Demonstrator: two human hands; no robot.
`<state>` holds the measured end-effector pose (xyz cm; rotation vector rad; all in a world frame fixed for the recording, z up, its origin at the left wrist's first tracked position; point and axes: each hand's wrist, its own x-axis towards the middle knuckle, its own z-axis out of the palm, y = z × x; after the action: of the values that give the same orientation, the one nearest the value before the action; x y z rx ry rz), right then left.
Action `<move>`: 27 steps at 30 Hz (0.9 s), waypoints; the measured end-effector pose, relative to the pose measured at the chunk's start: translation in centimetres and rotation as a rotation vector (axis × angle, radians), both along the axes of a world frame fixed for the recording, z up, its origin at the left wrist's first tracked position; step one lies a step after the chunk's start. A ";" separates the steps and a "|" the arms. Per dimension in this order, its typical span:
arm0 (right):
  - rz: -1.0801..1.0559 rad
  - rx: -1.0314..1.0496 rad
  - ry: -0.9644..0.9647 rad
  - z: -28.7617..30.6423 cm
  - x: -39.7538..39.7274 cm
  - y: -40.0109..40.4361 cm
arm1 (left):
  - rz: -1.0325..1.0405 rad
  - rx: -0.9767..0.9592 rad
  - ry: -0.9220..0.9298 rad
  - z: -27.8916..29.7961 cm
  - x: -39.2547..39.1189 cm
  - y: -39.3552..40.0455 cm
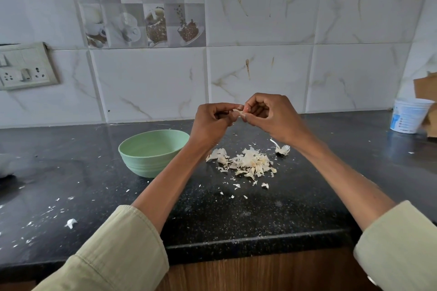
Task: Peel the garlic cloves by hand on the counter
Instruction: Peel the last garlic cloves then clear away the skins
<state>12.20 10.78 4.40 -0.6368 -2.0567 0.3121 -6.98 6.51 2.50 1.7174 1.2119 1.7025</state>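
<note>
Left hand [211, 120] & right hand [267, 116] both pinch 1 garlic clove [238, 112]: light, firm, papery skin tears easily; grip at tip

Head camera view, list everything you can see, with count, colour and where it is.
garlic clove: one, pale, pinched between both hands above the counter
bowl: one, light green, on the counter left of the peels
garlic peels: one pile plus scattered flakes, off-white, on the counter below the hands
counter: one, black speckled, along the tiled wall
tub: one, white with blue print, far right on the counter
switchboard: one, off-white, on the wall at left
left hand: fingers pinching the clove
right hand: fingers pinching the clove
</note>
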 end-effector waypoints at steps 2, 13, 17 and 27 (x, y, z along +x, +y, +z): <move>-0.009 0.007 -0.004 -0.1 0.0 0.0 | 0.014 0.002 0.017 0.0 0.0 0.0; -0.021 0.043 -0.005 0.0 -0.1 -0.2 | -0.062 -0.047 -0.115 -0.2 0.2 -0.1; -0.030 0.052 0.028 -0.1 -0.4 -0.4 | -0.128 -0.112 -0.319 -0.4 0.6 0.0; -0.022 0.064 0.039 -0.1 -0.7 -0.8 | -0.254 -0.226 -0.596 -0.6 1.3 -0.1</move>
<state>11.46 10.02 4.26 -0.6098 -2.0132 0.2425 -5.65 6.41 1.87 1.0622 0.8290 1.6717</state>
